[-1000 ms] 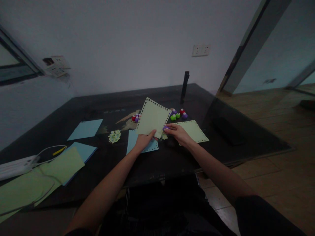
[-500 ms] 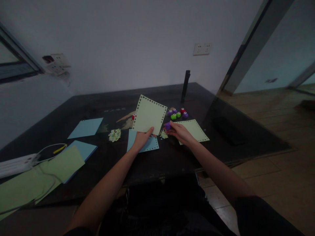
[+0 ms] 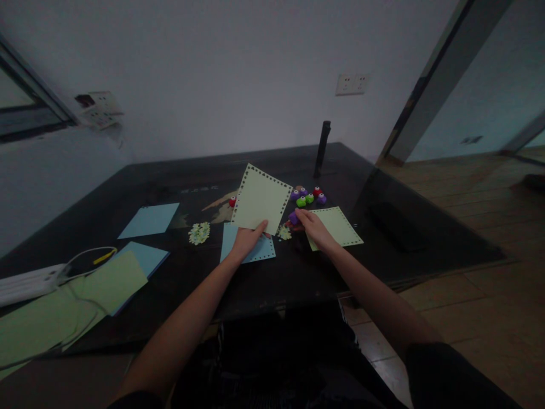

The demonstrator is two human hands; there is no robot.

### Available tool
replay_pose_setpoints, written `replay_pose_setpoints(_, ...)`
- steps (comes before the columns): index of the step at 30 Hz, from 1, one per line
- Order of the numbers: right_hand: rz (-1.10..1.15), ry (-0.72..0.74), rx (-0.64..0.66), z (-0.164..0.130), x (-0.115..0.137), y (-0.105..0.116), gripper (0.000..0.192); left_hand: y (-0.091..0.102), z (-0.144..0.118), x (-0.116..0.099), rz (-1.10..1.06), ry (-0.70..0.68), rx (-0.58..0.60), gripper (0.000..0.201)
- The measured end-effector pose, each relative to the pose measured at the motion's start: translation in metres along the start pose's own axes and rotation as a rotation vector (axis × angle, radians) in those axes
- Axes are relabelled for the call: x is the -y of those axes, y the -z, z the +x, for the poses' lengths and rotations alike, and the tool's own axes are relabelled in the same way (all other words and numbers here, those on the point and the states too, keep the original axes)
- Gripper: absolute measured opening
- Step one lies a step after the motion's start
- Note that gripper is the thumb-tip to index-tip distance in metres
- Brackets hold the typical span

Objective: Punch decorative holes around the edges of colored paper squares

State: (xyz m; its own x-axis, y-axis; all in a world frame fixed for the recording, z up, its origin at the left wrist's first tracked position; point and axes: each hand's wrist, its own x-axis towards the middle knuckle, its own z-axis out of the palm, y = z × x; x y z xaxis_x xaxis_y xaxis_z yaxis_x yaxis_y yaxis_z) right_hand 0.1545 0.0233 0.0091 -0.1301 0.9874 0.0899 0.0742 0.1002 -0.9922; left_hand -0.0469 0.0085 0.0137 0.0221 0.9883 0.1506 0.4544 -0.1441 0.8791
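Observation:
My left hand [image 3: 247, 241] grips the lower edge of a pale green sheet of paper [image 3: 261, 199], thumb on top, holding it tilted above the table. Small punched holes run along its top and side edges. In my right hand [image 3: 314, 227] is a small purple paper punch [image 3: 293, 217], close to the sheet's right edge but apart from it. Beneath my left hand lies a blue sheet [image 3: 230, 244] with holes along its edges. Under my right hand is another punched green sheet [image 3: 338, 225]. A small pile of paper cutouts [image 3: 284, 232] sits between the hands.
Several coloured punches [image 3: 309, 198] stand behind my right hand, and a red one [image 3: 232, 201] is left of the held sheet. More cutouts [image 3: 199, 233], a blue sheet [image 3: 149, 220], stacked papers [image 3: 123, 278] and a white power strip [image 3: 29, 284] lie leftward. A black post [image 3: 322, 149] rises behind.
The held sheet and the purple punch have shifted very slightly to the right, along with a small shift of the whole view. Both hands keep their holds.

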Motion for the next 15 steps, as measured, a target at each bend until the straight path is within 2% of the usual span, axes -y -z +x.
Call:
replay_pose_setpoints(3,-0.338,0.164,-0.041,-0.0002,-0.0012,0.0020,0.035,0.0000,-0.0001,-0.0014,0.018,0.008,-0.005,0.028)
replay_pose_setpoints(5,-0.431,0.193,-0.015,-0.0003,-0.0023,0.0035,0.032,0.0000,-0.0004,-0.0025,0.022,0.013,-0.012,0.027)
replay_pose_setpoints(11,-0.410,0.188,-0.096,0.0023,-0.0025,0.0075,0.037,0.0000,-0.0004,-0.0022,0.021,0.003,-0.011,0.029)
replay_pose_setpoints(15,-0.227,0.111,-0.061,0.0036,-0.0001,0.0075,0.045,0.0004,-0.0009,-0.0025,0.019,0.002,-0.010,0.027)
